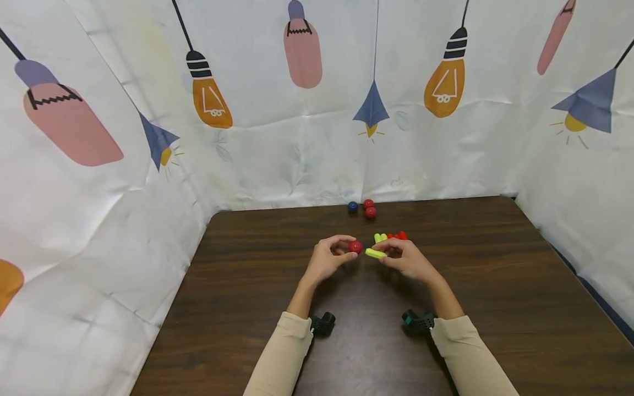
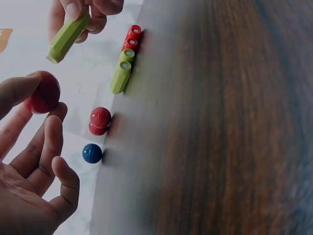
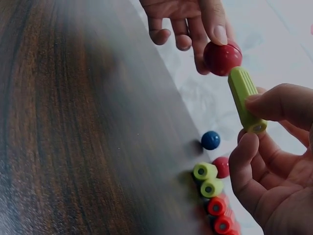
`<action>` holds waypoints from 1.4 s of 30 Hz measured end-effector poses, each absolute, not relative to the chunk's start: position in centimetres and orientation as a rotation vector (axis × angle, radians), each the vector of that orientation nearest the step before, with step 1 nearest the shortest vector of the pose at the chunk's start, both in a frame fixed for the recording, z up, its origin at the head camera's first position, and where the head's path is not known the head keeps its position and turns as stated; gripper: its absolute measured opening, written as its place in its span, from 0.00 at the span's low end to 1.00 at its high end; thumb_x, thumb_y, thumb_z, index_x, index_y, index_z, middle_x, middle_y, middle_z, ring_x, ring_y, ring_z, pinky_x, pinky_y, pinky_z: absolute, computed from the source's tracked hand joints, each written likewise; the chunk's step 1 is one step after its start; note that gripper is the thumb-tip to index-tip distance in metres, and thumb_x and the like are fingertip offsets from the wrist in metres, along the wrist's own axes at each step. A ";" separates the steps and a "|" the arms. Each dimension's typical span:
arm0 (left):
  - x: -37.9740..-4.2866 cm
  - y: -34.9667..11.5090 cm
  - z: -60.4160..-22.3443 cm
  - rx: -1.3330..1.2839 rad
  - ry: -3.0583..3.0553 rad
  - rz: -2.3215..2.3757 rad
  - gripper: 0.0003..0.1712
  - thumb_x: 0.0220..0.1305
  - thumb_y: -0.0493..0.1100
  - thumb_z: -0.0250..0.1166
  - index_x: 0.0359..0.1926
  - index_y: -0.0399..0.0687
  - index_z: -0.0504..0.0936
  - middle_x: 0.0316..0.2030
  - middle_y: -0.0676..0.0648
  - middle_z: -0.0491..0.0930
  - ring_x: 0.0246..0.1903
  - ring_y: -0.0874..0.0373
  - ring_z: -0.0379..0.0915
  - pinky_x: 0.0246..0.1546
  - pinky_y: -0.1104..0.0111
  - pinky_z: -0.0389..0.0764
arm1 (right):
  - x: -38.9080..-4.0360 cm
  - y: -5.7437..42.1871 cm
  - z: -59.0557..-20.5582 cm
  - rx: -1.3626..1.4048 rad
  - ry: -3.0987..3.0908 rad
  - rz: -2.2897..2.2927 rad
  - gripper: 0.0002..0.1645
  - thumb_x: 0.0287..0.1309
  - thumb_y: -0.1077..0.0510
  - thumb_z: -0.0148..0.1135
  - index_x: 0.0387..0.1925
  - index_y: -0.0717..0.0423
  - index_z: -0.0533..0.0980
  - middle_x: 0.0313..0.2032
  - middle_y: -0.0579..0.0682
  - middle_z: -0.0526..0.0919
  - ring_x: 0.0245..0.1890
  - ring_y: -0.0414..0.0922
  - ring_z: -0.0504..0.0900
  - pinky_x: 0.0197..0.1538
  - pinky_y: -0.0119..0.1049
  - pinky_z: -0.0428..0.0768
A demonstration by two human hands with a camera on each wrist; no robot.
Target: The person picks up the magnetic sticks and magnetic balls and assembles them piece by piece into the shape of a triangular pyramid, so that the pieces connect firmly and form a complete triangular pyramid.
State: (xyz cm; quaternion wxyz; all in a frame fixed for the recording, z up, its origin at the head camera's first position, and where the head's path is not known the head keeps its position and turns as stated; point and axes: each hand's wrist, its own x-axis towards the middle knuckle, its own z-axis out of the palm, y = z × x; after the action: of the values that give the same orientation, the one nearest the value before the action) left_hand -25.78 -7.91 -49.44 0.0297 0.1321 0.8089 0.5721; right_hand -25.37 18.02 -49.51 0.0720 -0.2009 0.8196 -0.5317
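Observation:
Between thumb and fingers, my left hand (image 1: 327, 257) pinches a glossy red ball (image 1: 355, 247). Facing it, my right hand (image 1: 407, 258) holds a ridged yellow-green stick (image 1: 375, 253) by one end, its other end pointing toward the ball. Both things are held up over the table. In the left wrist view a gap shows between the ball (image 2: 46, 92) and the stick (image 2: 69, 38); in the right wrist view the stick's tip (image 3: 236, 71) overlaps the ball's lower edge. The left hand's other fingers spread loosely.
Behind the hands, two yellow-green sticks (image 1: 380, 237) lie beside several red sticks (image 1: 402, 236). Farther back sit a blue ball (image 1: 353, 207) and two red balls (image 1: 370, 212), near the far edge of the dark wooden table (image 1: 257, 242). A patterned cloth (image 1: 267, 154) hangs behind.

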 end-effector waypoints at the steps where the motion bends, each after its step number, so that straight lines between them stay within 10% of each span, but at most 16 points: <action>1: -25.8 -7.9 -49.4 0.411 2.489 1.760 0.18 0.60 0.44 0.77 0.52 0.58 0.87 0.43 0.47 0.89 0.33 0.59 0.78 0.33 0.70 0.78 | -25.3 18.0 -49.5 -0.600 2.461 -1.601 0.17 0.65 0.61 0.68 0.54 0.57 0.82 0.44 0.57 0.83 0.42 0.49 0.78 0.43 0.32 0.80; 42: -25.7 -9.2 -49.3 0.510 2.458 1.529 0.17 0.61 0.50 0.76 0.51 0.58 0.88 0.39 0.50 0.89 0.32 0.57 0.79 0.30 0.68 0.77 | -25.4 16.8 -50.0 -0.559 2.442 -1.676 0.20 0.65 0.62 0.68 0.56 0.68 0.79 0.49 0.63 0.84 0.40 0.44 0.80 0.44 0.28 0.80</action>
State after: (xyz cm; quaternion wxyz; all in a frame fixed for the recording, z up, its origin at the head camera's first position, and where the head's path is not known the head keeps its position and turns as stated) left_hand -25.69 -9.25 -49.33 0.1009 0.1725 0.8321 0.5174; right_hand -25.38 16.83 -49.97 0.0633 -0.1851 0.8085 -0.5550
